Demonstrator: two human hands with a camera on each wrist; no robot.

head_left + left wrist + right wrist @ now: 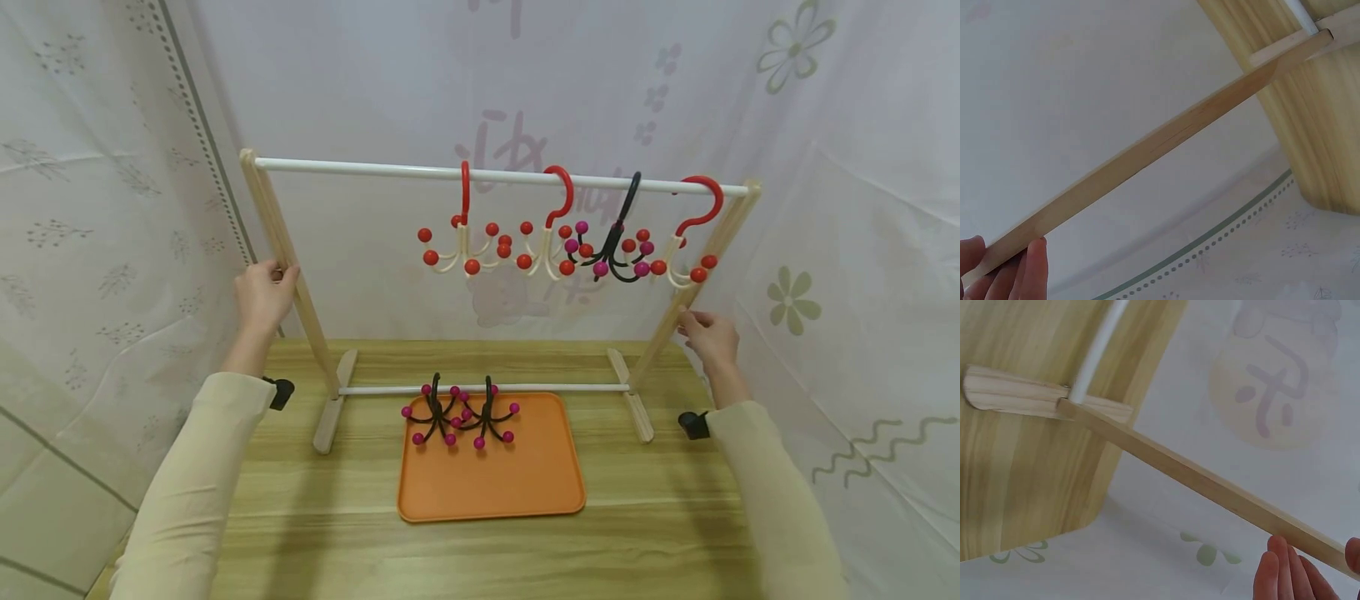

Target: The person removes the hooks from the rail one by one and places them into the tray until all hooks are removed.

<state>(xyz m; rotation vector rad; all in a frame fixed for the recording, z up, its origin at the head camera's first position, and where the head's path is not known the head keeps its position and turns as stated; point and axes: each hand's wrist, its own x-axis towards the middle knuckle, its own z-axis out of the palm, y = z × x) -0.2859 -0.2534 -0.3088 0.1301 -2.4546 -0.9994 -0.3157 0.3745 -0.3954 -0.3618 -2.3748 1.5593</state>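
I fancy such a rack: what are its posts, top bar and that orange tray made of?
Posts: pale wood, apparently unpainted, faint grain showing. Top bar: smooth white, perhaps coated metal or plastic. Orange tray: likely smooth plastic, evenly coloured with rounded corners.

In front of me hangs a big pale cloth (360, 92) with faded pink writing (517, 150) on it. On my left is a whitish cloth (97, 275) with little twigs (60, 229) printed on it. A dark stripe (190, 83) runs down there, with a row of dots next to it. The right cloth (862, 208) has flowers (793, 300), wavy lines (885, 450) and some creases. Low on my left are dark straight lines (67, 467); I can't tell what makes them. My desk (487, 562) is yellowy brown with wood streaks. The light is soft, and blurry shadows (296, 517) lie on the desk.
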